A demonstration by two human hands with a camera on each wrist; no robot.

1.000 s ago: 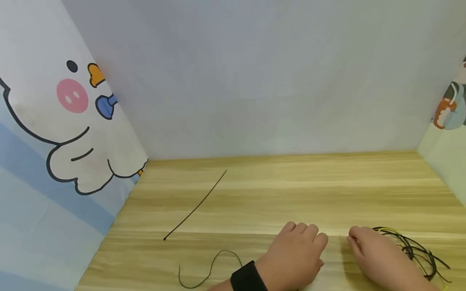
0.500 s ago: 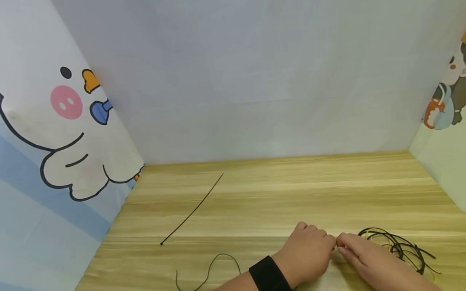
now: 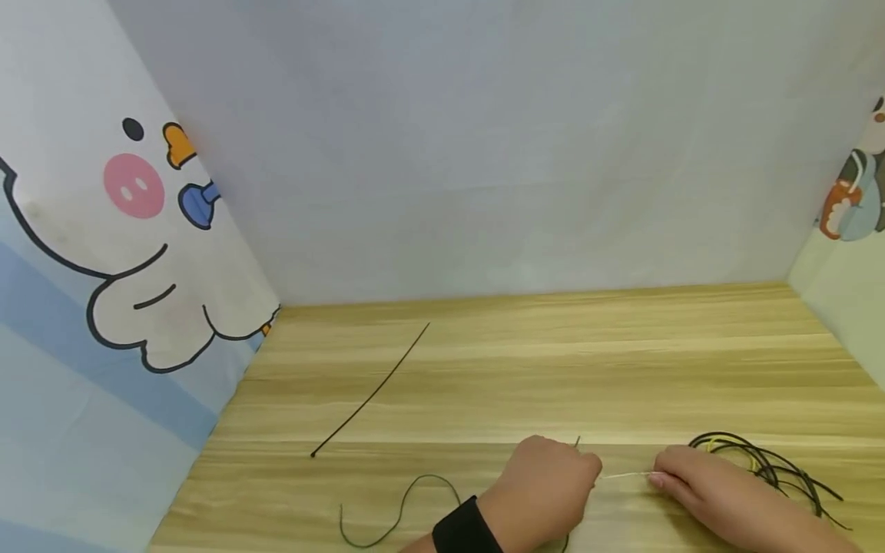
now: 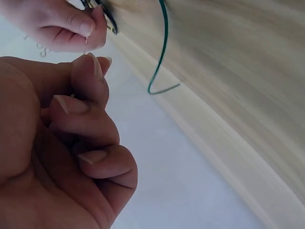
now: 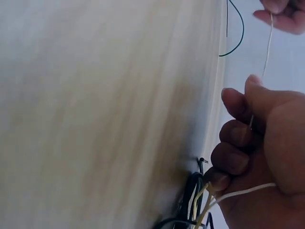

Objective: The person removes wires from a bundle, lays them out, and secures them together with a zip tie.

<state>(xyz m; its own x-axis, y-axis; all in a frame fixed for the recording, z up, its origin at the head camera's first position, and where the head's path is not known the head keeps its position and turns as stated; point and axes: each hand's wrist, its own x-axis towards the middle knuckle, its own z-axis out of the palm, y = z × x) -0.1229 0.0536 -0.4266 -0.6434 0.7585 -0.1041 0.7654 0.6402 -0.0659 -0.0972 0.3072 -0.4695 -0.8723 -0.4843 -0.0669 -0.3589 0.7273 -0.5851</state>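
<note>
A thin white string (image 3: 625, 475) spans the short gap between the two hands, fairly straight. My left hand (image 3: 542, 488), with a black band at its wrist, pinches one end between thumb and forefinger. My right hand (image 3: 726, 488) pinches the string farther along; in the right wrist view the string (image 5: 268, 47) runs up from this thumb to the other hand. A white strand (image 5: 243, 192) also passes by the right palm. Short bits of a dark wire (image 3: 578, 442) stick out from behind the left hand in the head view.
Beside the right hand lies a loose coil of black and yellow wires (image 3: 767, 461). A curvy green wire (image 3: 404, 507) rests left of the left wrist. Farther back is a straight black wire (image 3: 369, 395) with a small knob at one end. A pale wall (image 3: 518, 153) stands behind the wood-grain table (image 3: 553, 346).
The hands came together half a second ago and have since drawn apart, the left hand moving left. The white string now shows stretched between them.
</note>
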